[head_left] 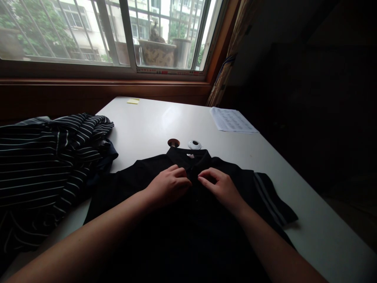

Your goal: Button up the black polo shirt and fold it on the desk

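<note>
A black short-sleeved polo shirt [232, 173] lies spread on the white table, its collar at the far end and two grey stripes on the right sleeve. My left hand [170, 184] is at the front opening just below the collar, fingers curled and pinched on the cloth. Close by on the right, my right hand [220, 186] has thumb and forefinger pinched together at the same opening. Dark cloth and the fingers themselves hide any button between them. A small pale label [191, 156] shows inside the collar.
Black-and-white striped clothes [38, 157] are heaped at the left. Beyond the collar are a round hole [173, 143] in the table [147, 125] and a white ring-shaped cap [194, 145]. Printed sheets [232, 120] lie far right, a yellow note [133, 101] near the window.
</note>
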Demonstrator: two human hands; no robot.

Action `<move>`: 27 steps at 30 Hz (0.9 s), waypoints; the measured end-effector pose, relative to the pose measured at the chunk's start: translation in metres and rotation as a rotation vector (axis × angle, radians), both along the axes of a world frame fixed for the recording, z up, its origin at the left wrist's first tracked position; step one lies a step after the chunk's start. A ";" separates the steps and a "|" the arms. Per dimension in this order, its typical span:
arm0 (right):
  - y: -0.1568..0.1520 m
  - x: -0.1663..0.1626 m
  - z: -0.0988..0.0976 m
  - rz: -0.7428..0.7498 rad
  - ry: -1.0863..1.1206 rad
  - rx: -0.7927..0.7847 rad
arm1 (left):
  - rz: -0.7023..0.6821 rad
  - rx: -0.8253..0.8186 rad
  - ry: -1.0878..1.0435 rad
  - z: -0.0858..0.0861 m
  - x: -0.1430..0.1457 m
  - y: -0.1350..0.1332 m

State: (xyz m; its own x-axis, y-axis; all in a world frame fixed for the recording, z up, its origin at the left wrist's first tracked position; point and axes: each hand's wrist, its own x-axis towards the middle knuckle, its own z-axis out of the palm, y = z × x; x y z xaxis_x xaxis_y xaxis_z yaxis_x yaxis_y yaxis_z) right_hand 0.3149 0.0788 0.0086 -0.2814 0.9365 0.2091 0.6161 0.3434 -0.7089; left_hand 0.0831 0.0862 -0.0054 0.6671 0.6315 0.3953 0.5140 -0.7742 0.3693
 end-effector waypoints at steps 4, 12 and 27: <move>0.001 0.001 0.000 -0.009 -0.021 0.012 | -0.062 0.127 0.123 -0.001 -0.004 0.002; 0.003 0.003 -0.006 0.014 -0.042 0.027 | -0.077 0.212 0.222 -0.003 -0.006 0.004; 0.002 0.004 -0.007 0.125 -0.095 0.093 | 0.096 0.138 0.124 -0.004 -0.003 0.002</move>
State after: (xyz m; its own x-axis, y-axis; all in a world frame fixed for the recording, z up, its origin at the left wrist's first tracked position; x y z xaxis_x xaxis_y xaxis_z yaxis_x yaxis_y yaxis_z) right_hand 0.3184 0.0806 0.0013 -0.4171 0.8708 0.2602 0.6271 0.4830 -0.6111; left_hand 0.0805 0.0883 -0.0091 0.6551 0.6404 0.4009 0.6232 -0.7580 0.1925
